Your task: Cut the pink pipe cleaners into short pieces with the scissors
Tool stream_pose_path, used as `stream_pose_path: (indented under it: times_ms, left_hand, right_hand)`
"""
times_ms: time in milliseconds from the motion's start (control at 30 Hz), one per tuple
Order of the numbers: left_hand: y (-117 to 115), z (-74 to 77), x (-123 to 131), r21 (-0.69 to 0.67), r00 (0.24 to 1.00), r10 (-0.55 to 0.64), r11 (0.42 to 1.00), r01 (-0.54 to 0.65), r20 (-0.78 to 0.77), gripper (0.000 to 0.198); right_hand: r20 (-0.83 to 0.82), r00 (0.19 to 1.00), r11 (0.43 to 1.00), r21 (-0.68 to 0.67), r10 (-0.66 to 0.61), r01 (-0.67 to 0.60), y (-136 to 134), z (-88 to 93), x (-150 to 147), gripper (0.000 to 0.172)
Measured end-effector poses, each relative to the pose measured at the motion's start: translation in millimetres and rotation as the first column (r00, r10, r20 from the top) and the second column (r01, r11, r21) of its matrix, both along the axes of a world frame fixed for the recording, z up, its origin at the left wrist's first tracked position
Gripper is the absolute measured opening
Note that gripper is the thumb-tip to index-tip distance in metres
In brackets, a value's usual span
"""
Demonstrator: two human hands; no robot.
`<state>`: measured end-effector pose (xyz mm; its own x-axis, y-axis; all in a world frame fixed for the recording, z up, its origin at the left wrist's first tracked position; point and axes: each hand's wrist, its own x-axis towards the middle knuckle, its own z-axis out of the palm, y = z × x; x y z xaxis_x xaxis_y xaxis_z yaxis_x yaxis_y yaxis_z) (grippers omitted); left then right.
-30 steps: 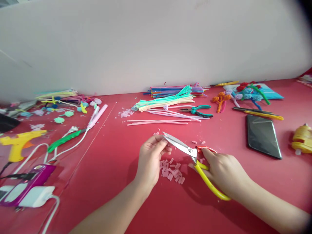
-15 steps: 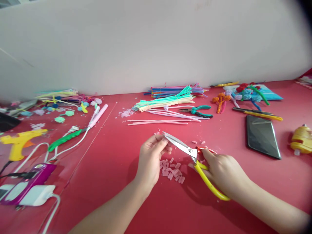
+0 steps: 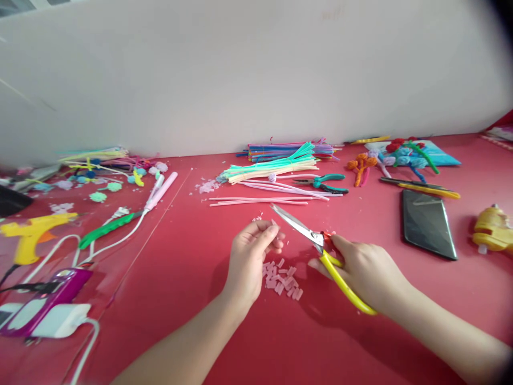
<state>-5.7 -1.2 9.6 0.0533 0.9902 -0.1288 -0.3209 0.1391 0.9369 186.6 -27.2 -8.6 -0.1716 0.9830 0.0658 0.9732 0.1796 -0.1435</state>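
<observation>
My left hand (image 3: 249,262) is closed in a pinch, with the tip of a small pink piece (image 3: 273,222) showing between thumb and forefinger. My right hand (image 3: 371,272) is wrapped round the yellow handles of a pair of scissors (image 3: 295,222). Its blades look nearly closed and point up and left, just beyond my left fingertips and apart from them. Beneath and between the hands, short pink cut pieces (image 3: 281,279) lie in a small heap on the red tabletop (image 3: 256,353). Pink pipe cleaners (image 3: 260,202) lie just behind.
Pipe cleaner bundles (image 3: 276,167) and teal-handled pliers (image 3: 323,183) lie at the back. A phone (image 3: 428,224) and pipe-cleaner flowers (image 3: 404,155) are on the right. Leftward are a yellow glue gun (image 3: 34,232), a green cutter (image 3: 106,231), a pink tool (image 3: 161,192) and a purple power strip (image 3: 60,299).
The scissors have shifted up, and their tips have moved off my left fingertips to just beyond them. My left hand has stayed almost in place.
</observation>
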Motion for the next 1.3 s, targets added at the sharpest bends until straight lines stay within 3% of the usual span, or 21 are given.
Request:
stream_pose_path:
  times_ms: [133, 233, 333, 467, 600, 733, 867, 1033, 1167, 1300]
  left_hand:
    - [0, -1.9, 1, -0.028, 0.992, -0.054, 0.998, 0.051, -0.111, 0.013]
    - [-1, -2.5, 3, -0.020, 0.958, -0.105, 0.994, 0.104, -0.265, 0.015]
    - [-6, -0.9, 8, -0.052, 0.920, -0.241, 0.970, 0.237, -0.310, 0.016]
    - [-12, 2.2, 14, -0.184, 0.850, -0.505, 0.859, 0.478, -0.149, 0.020]
    - [-14, 3.4, 17, -0.225, 0.808, -0.584, 0.800, 0.556, -0.083, 0.021]
    - [-13, 3.6, 17, -0.234, 0.798, -0.591, 0.798, 0.555, -0.119, 0.021]
    - [-15, 2.3, 18, -0.192, 0.813, -0.541, 0.840, 0.507, -0.218, 0.021]
    - [-12, -1.2, 16, -0.217, 0.847, -0.490, 0.867, 0.449, -0.206, 0.020]
    - [-5, -4.2, 11, -0.154, 0.965, -0.232, 0.965, 0.213, -0.119, 0.012]
    - [0, -2.6, 6, -0.061, 0.998, -0.061, 0.996, 0.059, -0.034, 0.007]
  right_hand:
    - [-0.093, 0.995, 0.998, -0.047, -0.047, 0.043, 4, 6.7, 0, 0.027]
    - [-0.320, 0.945, 0.987, -0.160, -0.067, 0.016, 4, 10.2, -2, 0.025]
    - [-0.606, 0.787, 0.967, -0.251, -0.116, -0.051, 2, 14.7, -6, 0.022]
    - [-0.814, 0.541, 0.929, -0.338, -0.210, -0.148, 2, 20.4, -8, 0.022]
    - [-0.867, 0.456, 0.880, -0.365, -0.202, -0.304, 1, 22.4, -6, 0.020]
    - [-0.838, 0.497, 0.884, -0.391, -0.227, -0.256, -1, 24.0, -8, 0.014]
    - [-0.789, 0.572, 0.902, -0.390, -0.224, -0.184, -1, 27.8, -11, 0.011]
    - [-0.682, 0.723, 0.945, -0.297, -0.110, -0.136, 1, 25.4, -7, 0.021]
    - [-0.421, 0.906, 0.984, -0.170, -0.034, -0.042, 0, 16.9, 1, 0.028]
    - [-0.205, 0.979, 0.994, -0.105, 0.001, -0.022, -5, 8.1, 2, 0.030]
